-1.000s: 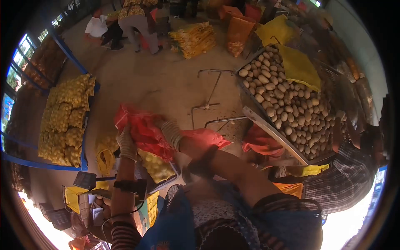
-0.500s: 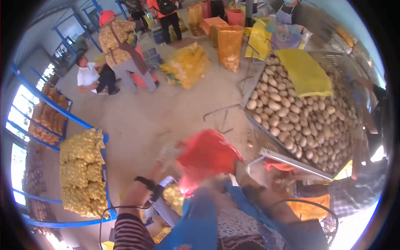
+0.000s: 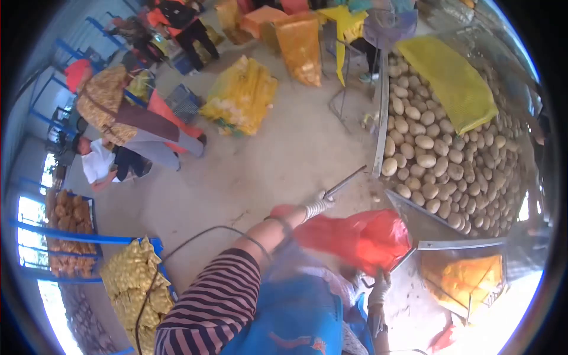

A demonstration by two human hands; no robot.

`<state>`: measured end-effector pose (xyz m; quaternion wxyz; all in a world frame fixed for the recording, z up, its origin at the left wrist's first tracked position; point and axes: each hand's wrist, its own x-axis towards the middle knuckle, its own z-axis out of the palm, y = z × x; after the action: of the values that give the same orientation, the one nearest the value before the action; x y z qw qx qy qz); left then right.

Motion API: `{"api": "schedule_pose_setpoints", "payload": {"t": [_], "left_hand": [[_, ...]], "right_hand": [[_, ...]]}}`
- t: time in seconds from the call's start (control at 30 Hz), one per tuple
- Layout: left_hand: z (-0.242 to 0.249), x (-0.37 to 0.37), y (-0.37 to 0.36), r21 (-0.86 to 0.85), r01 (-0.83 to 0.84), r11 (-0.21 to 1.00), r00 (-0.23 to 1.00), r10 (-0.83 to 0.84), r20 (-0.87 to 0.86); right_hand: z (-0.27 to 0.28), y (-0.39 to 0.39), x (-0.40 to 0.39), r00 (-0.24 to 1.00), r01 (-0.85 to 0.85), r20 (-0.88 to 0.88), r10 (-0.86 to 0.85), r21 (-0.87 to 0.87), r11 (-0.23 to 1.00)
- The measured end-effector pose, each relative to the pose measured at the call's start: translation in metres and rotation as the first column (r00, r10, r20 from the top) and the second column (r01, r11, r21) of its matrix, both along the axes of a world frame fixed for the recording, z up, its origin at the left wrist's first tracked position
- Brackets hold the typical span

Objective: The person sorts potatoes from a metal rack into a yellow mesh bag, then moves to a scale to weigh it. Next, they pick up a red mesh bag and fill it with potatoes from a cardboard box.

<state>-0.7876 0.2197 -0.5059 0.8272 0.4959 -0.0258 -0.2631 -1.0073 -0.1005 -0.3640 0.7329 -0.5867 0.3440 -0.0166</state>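
Closest in, I have the right hand (image 3: 378, 293) against the red bag (image 3: 381, 239) near the blue apron (image 3: 290, 313); I cannot tell whether its fingers are clenched. The bag lies stretched between both hands. My left hand (image 3: 319, 206) has its fingers wrapped round a thin metal rod (image 3: 348, 181). Farther out, tan oval potatoes (image 3: 425, 142) fill a metal-edged bin (image 3: 383, 127) under a yellow mesh sack (image 3: 452, 86); bundled yellow sacks (image 3: 242, 97) lie beyond.
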Motion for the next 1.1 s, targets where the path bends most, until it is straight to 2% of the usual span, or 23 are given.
{"api": "schedule_pose_setpoints", "payload": {"t": [0.03,0.07,0.13,0.2,0.3,0.4,0.47,0.53,0.57,0.6,0.63,0.7,0.73,0.77,0.8,0.83,0.87,0.9,0.93,0.97,1.0,1.03,1.1], "left_hand": [[0.001,-0.014,0.003,0.390,0.060,0.919,0.998,-0.049,-0.039],[0.121,-0.033,-0.008,0.685,0.188,0.704,0.982,-0.128,-0.138],[0.135,-0.039,-0.016,0.523,0.141,0.841,0.936,0.059,-0.346],[0.136,-0.050,-0.024,0.406,0.148,0.902,0.936,0.006,-0.353],[0.149,-0.081,-0.022,0.469,0.227,0.853,0.919,-0.028,-0.393],[0.121,-0.119,-0.031,0.516,0.226,0.827,0.927,-0.019,-0.376],[0.115,-0.136,-0.040,0.528,0.282,0.801,0.919,-0.067,-0.390],[0.140,-0.135,-0.046,0.475,0.311,0.823,0.897,-0.089,-0.432],[0.119,-0.138,-0.044,0.476,0.308,0.824,0.900,-0.090,-0.427],[0.079,-0.138,-0.040,0.636,0.334,0.696,0.939,-0.190,-0.285],[0.062,-0.134,-0.036,0.776,0.304,0.552,0.940,-0.305,-0.151],[0.095,-0.130,-0.022,0.723,0.196,0.663,0.969,-0.245,-0.039],[0.108,-0.133,-0.013,0.658,0.112,0.745,0.981,-0.186,0.045],[0.103,-0.128,0.004,0.482,0.155,0.862,0.988,-0.140,-0.066],[0.102,-0.121,0.020,0.476,0.203,0.856,0.979,-0.170,-0.111],[0.063,-0.115,0.041,0.173,0.220,0.960,0.966,-0.188,-0.180],[0.112,-0.116,0.064,0.333,0.263,0.906,0.963,-0.223,-0.153],[0.174,-0.113,0.088,0.483,0.297,0.823,0.954,-0.274,-0.119],[0.183,-0.108,0.112,0.534,0.375,0.758,0.926,-0.339,-0.168],[0.183,-0.103,0.130,0.568,0.433,0.700,0.899,-0.380,-0.216],[0.165,-0.105,0.152,0.551,0.427,0.717,0.903,-0.366,-0.223],[0.146,-0.096,0.160,0.545,0.407,0.733,0.912,-0.354,-0.206],[0.131,-0.072,0.148,0.539,0.412,0.734,0.895,-0.438,-0.087]], "right_hand": [[-0.003,-0.007,-0.010,0.998,0.001,-0.056,0.005,0.105,0.994],[0.024,-0.006,-0.011,0.992,0.045,-0.124,-0.021,0.198,0.979],[0.025,-0.017,-0.028,0.995,-0.030,-0.095,0.026,-0.037,0.999],[0.018,-0.025,-0.047,0.967,0.128,-0.208,-0.147,-0.099,0.987],[0.021,-0.030,-0.073,0.956,0.236,-0.159,-0.247,-0.085,0.968],[-0.004,-0.037,-0.088,0.939,0.268,-0.178,-0.295,-0.162,0.950],[-0.040,-0.054,-0.111,0.946,0.129,-0.240,-0.218,-0.337,0.933],[-0.015,-0.029,-0.110,0.887,-0.045,-0.336,-0.318,-0.747,0.663],[0.005,-0.010,-0.111,0.889,-0.040,-0.330,-0.319,-0.748,0.662],[0.026,0.010,-0.112,0.935,-0.168,-0.256,-0.244,-0.929,0.331],[0.043,0.030,-0.111,0.967,-0.224,-0.212,-0.144,-0.972,-0.069],[0.033,0.067,-0.129,0.963,-0.267,-0.267,0.041,-0.920,0.286],[0.043,0.097,-0.132,0.916,-0.398,-0.364,0.169,-0.877,0.269],[0.045,0.126,-0.136,0.855,-0.492,-0.407,0.322,-0.832,0.257],[0.022,0.158,-0.149,0.932,-0.335,-0.296,0.210,-0.477,0.813],[0.027,0.174,-0.145,0.909,-0.295,-0.370,0.190,-0.250,0.922],[0.042,0.175,-0.142,0.765,-0.644,-0.486,0.422,-0.571,0.509],[0.031,0.178,-0.146,0.757,-0.651,-0.554,0.346,-0.594,0.473],[0.034,0.182,-0.140,0.856,-0.421,-0.516,0.035,-0.656,0.626],[0.038,0.174,-0.141,0.867,-0.269,-0.466,-0.174,-0.734,0.624],[0.048,0.162,-0.142,0.837,-0.249,-0.498,-0.228,-0.718,0.650],[0.048,0.153,-0.146,0.866,-0.244,-0.440,-0.236,-0.784,0.571],[0.059,0.150,-0.136,0.899,-0.206,-0.376,-0.225,-0.816,0.540]]}}
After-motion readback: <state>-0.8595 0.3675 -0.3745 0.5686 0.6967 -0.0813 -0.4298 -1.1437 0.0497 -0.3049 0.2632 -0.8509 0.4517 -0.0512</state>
